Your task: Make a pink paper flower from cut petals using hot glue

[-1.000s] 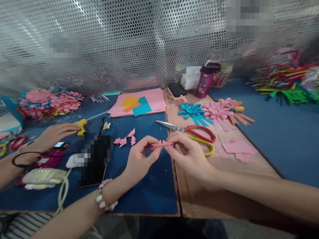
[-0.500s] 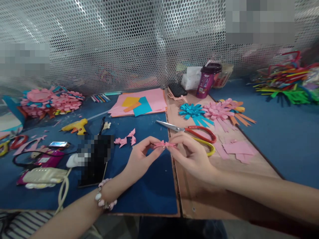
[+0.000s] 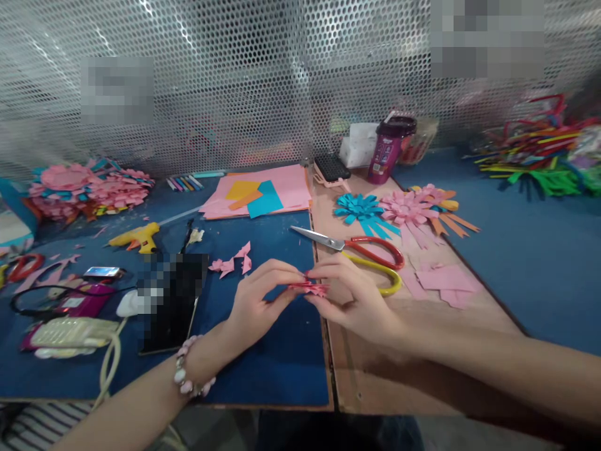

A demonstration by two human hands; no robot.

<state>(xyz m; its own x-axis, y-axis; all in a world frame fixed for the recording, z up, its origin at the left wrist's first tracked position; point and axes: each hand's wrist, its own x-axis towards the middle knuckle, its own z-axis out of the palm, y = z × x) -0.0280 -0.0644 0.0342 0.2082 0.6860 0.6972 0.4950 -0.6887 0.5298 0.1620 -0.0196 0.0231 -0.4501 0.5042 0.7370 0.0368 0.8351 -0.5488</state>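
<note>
Between my two hands is a small folded piece of pink paper (image 3: 310,287), held above the seam between the blue mat and the bare board. My left hand (image 3: 263,297), with a beaded bracelet at its wrist, pinches the paper's left end. The fingers of my right hand (image 3: 354,297) are closed on its right end, hiding part of it. Just behind my right hand lie scissors (image 3: 335,242) with one red and one yellow handle. Left of my left hand, pink paper scraps (image 3: 231,261) rest on the blue mat (image 3: 277,369).
Blue (image 3: 359,210) and pink paper flowers (image 3: 408,207) lie behind the scissors, pink paper pieces (image 3: 448,282) to the right. A purple cup (image 3: 389,153) stands farther back. On the left are a yellow glue gun (image 3: 136,237), a dark phone (image 3: 173,307) and cables. Stacked coloured sheets (image 3: 295,188) lie at the back.
My fingertips have shifted on the pink paper, with the upper fingers raised over it and the paper tilted differently. The whole view has drifted slightly.
</note>
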